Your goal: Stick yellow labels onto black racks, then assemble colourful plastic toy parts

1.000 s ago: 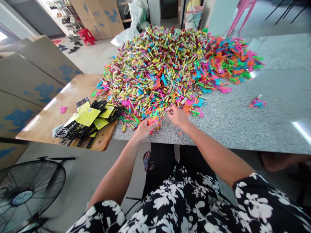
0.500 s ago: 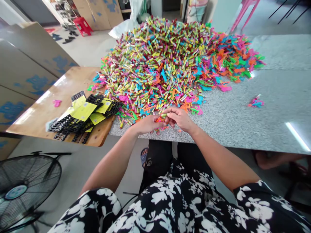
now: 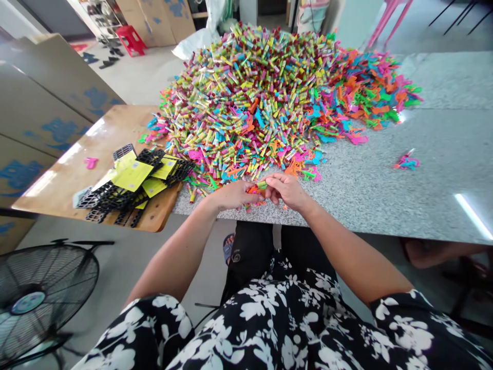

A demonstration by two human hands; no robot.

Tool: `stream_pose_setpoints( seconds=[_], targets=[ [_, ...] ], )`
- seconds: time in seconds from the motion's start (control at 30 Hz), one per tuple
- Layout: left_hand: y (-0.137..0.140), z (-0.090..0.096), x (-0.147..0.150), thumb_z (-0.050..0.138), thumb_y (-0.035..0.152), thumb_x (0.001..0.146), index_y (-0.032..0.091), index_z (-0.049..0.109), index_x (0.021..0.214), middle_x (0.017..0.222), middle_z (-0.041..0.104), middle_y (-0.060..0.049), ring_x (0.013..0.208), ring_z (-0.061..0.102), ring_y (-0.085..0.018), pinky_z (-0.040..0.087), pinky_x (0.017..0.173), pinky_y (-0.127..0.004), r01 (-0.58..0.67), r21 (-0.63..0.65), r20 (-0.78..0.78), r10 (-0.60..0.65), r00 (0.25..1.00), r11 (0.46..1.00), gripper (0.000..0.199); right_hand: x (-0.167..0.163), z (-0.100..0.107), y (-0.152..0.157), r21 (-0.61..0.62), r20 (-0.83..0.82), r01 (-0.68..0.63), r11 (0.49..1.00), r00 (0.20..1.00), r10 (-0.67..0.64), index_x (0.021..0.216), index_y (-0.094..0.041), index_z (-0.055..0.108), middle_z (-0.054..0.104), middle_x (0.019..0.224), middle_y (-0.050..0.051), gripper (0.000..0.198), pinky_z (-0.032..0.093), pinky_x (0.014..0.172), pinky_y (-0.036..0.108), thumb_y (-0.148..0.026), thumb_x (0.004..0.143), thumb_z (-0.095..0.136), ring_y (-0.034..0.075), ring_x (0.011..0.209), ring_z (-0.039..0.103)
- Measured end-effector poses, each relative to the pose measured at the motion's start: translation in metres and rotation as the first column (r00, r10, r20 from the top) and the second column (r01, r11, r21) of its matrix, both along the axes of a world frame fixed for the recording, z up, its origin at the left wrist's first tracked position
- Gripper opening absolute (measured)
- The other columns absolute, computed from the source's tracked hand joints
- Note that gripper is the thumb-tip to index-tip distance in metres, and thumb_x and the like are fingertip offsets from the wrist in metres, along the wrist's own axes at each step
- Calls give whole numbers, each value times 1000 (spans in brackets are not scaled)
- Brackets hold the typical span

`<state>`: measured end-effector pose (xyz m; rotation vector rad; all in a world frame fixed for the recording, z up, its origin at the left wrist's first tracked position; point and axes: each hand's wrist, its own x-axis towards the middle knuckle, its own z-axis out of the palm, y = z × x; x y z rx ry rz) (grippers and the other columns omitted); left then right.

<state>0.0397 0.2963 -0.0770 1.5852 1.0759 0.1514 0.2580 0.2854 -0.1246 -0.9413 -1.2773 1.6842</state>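
My left hand (image 3: 235, 195) and my right hand (image 3: 285, 190) meet at the near edge of the speckled stone table (image 3: 370, 180). Between the right thumb and fingers is a small yellow-green tube (image 3: 262, 184). The left fingers are closed around a small orange plastic piece (image 3: 254, 190), its shape mostly covered by them. Just beyond both hands rises a big heap of small colourful tubes (image 3: 246, 92), with red, yellow, pink and blue parts. Flat plastic pieces in orange, pink, green and blue, some shaped like toy pistols (image 3: 295, 167), lie along the heap's near edge.
A wooden board (image 3: 50, 180) on the left bears black plastic grids with yellow cards (image 3: 133, 176) and a pink toy pistol (image 3: 91, 163). More coloured plastic pieces (image 3: 370, 97) pile up at right. A fan (image 3: 46, 303) stands lower left, beside cardboard boxes (image 3: 50, 97).
The right hand's tube has turned and shifted slightly, and more of it shows between the fingertips. More of the orange piece shows at the left hand. Both hands stay nearly in place.
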Motion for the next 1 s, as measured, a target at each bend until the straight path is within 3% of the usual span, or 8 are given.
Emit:
stream_pose_setpoints(
  seconds=[0.23, 0.33, 0.53, 0.7, 0.8, 1.0],
  targets=[
    [-2, 11, 3, 71, 47, 86, 21, 71, 96, 88, 77, -5, 66, 74, -19, 41, 49, -24, 49, 33, -116, -44, 992, 998, 28, 2, 5, -3, 30, 77, -2, 1000, 997, 0, 100, -17, 70, 74, 68, 1, 33, 49, 44, 23, -50, 94, 71, 11, 45, 61],
    [-4, 12, 4, 71, 50, 86, 22, 71, 98, 90, 77, -4, 66, 74, -18, 41, 51, -24, 57, 31, -123, -53, 991, 998, 31, 9, 12, 1, 26, 138, -60, 998, 989, 56, 101, -17, 71, 75, 68, 2, 29, 49, 44, 22, -45, 95, 71, 12, 47, 63],
    [-5, 5, 7, 77, 53, 83, 22, 71, 92, 75, 71, -1, 65, 70, -18, 38, 50, -25, 29, -43, -64, -32, 997, 999, 33, 25, 21, 18, -227, 171, -190, 955, 958, 231, 92, -18, 73, 73, 62, 2, 28, 46, 39, 21, -43, 86, 81, 11, 42, 58],
    [-3, -3, 12, 84, 54, 77, 22, 71, 84, 69, 67, 0, 57, 63, -16, 34, 47, -26, 66, -132, -47, -72, 996, 989, 35, 30, 25, 18, -130, 315, -194, 972, 922, 226, 84, -19, 74, 73, 61, 1, 20, 45, 39, 19, -37, 86, 81, 9, 43, 58],
    [-2, -7, 14, 87, 54, 75, 22, 72, 81, 63, 65, 0, 48, 54, -14, 30, 45, -27, 57, -161, -15, -60, 998, 985, 36, 33, 21, 17, -169, 280, -216, 962, 925, 257, 84, -19, 75, 70, 58, 0, 19, 40, 35, 20, -37, 86, 81, 9, 38, 52],
    [0, -14, 17, 87, 52, 75, 23, 74, 80, 64, 67, -1, 54, 64, -17, 31, 44, -24, 58, -180, 22, -55, 998, 982, 33, 37, 9, 7, -180, 258, -131, 975, 950, 175, 79, -20, 72, 70, 57, 1, 20, 40, 34, 21, -37, 86, 80, 11, 39, 55]
  ],
)
